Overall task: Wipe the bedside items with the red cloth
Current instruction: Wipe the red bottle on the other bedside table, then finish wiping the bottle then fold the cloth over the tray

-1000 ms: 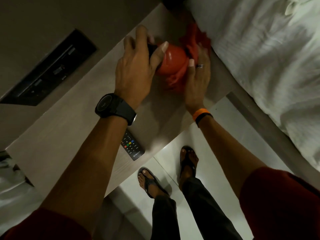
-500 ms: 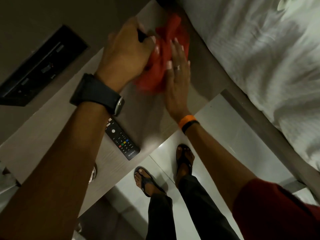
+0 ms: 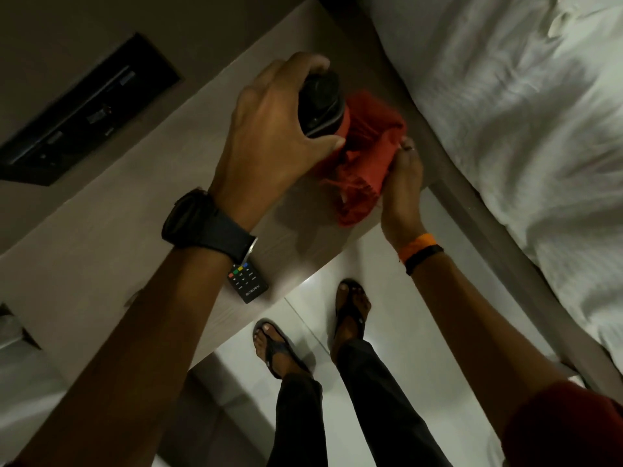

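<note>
Moved: bottle [image 3: 322, 102] now uncovered at its black top.
Left hand [image 3: 269, 129]: clasps the bottle.
Right hand [image 3: 401, 193]: fingers press the cloth [image 3: 364, 156] round it.
Remote [image 3: 247, 281]: table's [image 3: 101, 230] front edge.

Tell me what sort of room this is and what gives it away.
Most likely a hotel bedroom, at the bedside. A bed with rumpled white bedding runs along a built-in wooden bedside shelf, a dark switch panel is set into the wall above it, and a TV remote lies on the shelf.
</note>
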The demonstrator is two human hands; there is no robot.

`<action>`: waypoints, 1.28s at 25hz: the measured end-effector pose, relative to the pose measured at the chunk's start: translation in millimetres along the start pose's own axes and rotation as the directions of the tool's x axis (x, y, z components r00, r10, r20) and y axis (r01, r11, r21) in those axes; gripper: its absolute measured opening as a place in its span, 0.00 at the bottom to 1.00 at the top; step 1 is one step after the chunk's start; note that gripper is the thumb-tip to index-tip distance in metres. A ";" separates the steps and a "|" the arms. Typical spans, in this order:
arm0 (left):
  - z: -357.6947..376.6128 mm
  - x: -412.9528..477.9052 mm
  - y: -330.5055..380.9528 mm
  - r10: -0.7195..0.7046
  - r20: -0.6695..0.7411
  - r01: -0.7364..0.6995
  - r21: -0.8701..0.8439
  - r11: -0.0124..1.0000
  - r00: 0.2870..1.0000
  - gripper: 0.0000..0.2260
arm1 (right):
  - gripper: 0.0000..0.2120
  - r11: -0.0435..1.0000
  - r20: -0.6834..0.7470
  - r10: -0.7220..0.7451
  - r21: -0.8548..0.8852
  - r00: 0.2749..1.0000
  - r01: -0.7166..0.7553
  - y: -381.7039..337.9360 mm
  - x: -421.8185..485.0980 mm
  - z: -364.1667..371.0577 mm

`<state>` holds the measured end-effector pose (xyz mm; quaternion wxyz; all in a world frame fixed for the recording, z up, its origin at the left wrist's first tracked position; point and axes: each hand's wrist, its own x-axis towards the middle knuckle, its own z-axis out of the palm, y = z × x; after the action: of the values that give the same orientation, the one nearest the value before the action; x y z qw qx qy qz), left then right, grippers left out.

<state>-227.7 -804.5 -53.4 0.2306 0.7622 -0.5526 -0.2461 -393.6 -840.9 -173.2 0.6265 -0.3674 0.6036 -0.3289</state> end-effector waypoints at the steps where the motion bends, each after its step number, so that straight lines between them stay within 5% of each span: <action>1: 2.1 -4.8 -2.7 -0.019 -0.006 0.019 -0.032 0.999 1.000 0.40 | 0.15 0.985 -0.047 0.099 0.148 0.994 -0.091 -1.9 -9.2 -6.4; 5: 21.2 -47.9 -23.1 -0.302 -0.086 0.259 -0.329 0.908 0.949 0.46 | 0.17 0.794 -0.044 0.431 0.492 0.901 -0.356 1.4 -52.7 -26.0; 8: 47.1 -97.3 -40.3 -0.458 0.121 0.458 -0.466 0.757 0.880 0.35 | 0.20 0.774 0.107 0.422 0.476 0.901 -0.418 12.3 -90.1 -15.7; 11: 56.5 -150.4 -63.9 -0.435 0.334 0.535 -0.674 0.510 0.836 0.29 | 0.24 0.812 0.323 0.345 0.368 0.881 -0.453 19.1 -130.5 15.3; 14: 36.0 -203.8 -89.8 -0.513 0.258 0.446 -0.848 0.285 0.819 0.29 | 0.21 0.841 0.510 0.286 0.271 0.811 -0.467 19.0 -178.8 56.3; 17: -12.7 -263.7 -123.1 -0.656 0.100 0.282 -0.943 0.177 0.748 0.30 | 0.17 0.850 0.643 0.303 0.151 0.703 -0.505 14.1 -243.4 106.0; 19: -59.1 -316.6 -145.5 -0.720 0.012 0.161 -0.977 0.138 0.694 0.21 | 0.15 0.861 0.745 0.273 0.092 0.608 -0.500 11.9 -302.0 142.0; 21: -108.4 -372.8 -164.5 -0.796 -0.094 0.113 -0.973 0.199 0.598 0.11 | 0.13 0.943 0.749 0.188 0.044 0.636 -0.331 12.3 -363.3 178.4; 24: -181.3 -455.9 -184.1 -0.871 -0.237 0.149 -0.933 0.328 0.431 0.19 | 0.12 0.998 0.732 0.014 -0.056 0.681 0.040 25.4 -459.2 238.3; 26: -222.8 -503.5 -196.4 -0.889 -0.200 0.132 -0.952 0.276 0.412 0.22 | 0.16 0.936 0.825 -0.075 -0.136 0.560 0.325 40.8 -516.9 273.9; 29: -267.2 -563.4 -217.3 -0.868 -0.113 0.144 -0.968 0.206 0.483 0.22 | 0.32 0.633 0.979 0.037 -0.178 0.200 0.754 71.7 -590.0 315.6; 32: -287.4 -608.4 -256.5 -0.886 -0.129 0.110 -0.974 0.197 0.445 0.15 | 0.27 0.636 0.989 0.054 -0.139 0.137 0.759 95.9 -623.1 342.0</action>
<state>-22.8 -127.6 81.8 0.6663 0.6923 0.1209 -0.2493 -89.5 -236.9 65.7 0.5766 -0.8149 0.0442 0.0394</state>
